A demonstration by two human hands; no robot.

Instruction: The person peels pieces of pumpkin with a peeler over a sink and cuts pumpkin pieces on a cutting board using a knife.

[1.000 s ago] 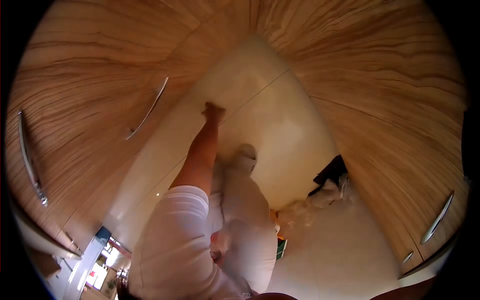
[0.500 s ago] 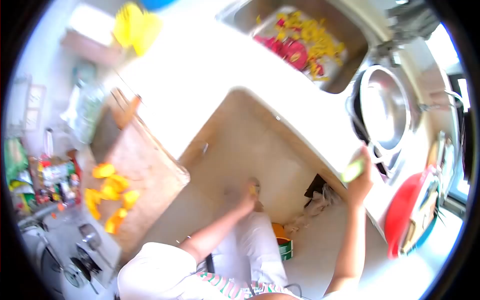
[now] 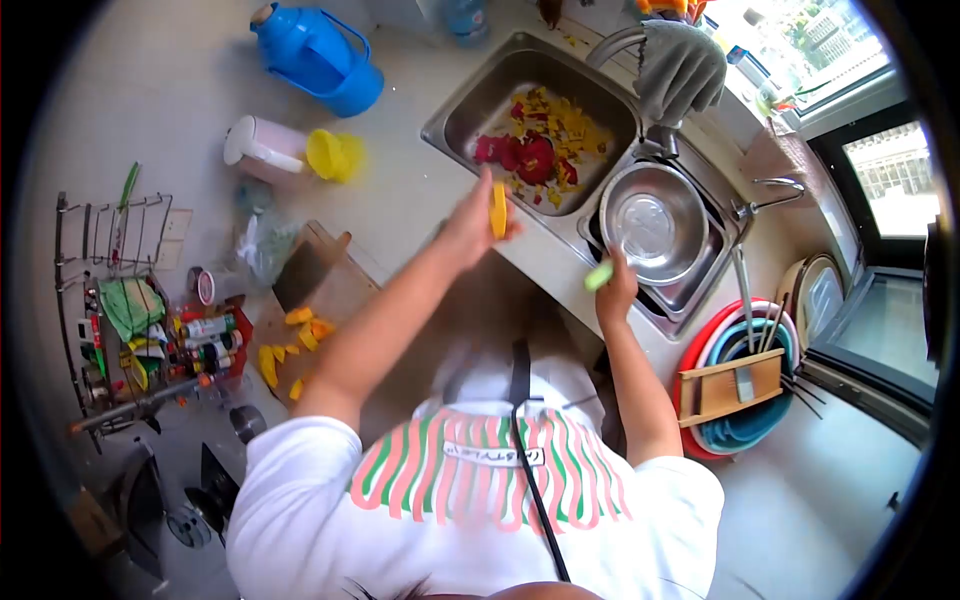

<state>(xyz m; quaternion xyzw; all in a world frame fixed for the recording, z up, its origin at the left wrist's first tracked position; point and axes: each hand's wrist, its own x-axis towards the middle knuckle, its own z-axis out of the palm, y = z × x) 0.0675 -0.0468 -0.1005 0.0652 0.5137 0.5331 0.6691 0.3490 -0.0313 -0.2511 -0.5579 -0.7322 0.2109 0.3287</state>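
My left hand [image 3: 470, 228] is closed on a yellow-orange wedge [image 3: 498, 210], which looks like pumpkin, just in front of the sink's near edge. My right hand [image 3: 618, 292] grips a tool with a light-green handle [image 3: 598, 276]; the tool's other end is hidden. That hand is beside the near rim of a steel basin [image 3: 690, 255]. Yellow peelings [image 3: 565, 130] and red pieces [image 3: 535, 158] lie in the steel sink [image 3: 465, 105]. Several orange wedges [image 3: 300, 330] rest on a wooden board [image 3: 345, 290] at the left.
A blue thermos jug [image 3: 320, 60], a pale kettle [image 3: 265, 145] and a yellow cup [image 3: 335, 155] stand on the left counter. A grey cloth [image 3: 680, 70] hangs over the faucet. Stacked bowls [image 3: 700, 350] stand at right. A spice rack [image 3: 150, 320] and a stove [image 3: 190, 500] are left.
My left hand has risen from low over the floor to the sink's front edge. My right hand keeps the green-handled tool near the basin. The view has shifted and is sharper.
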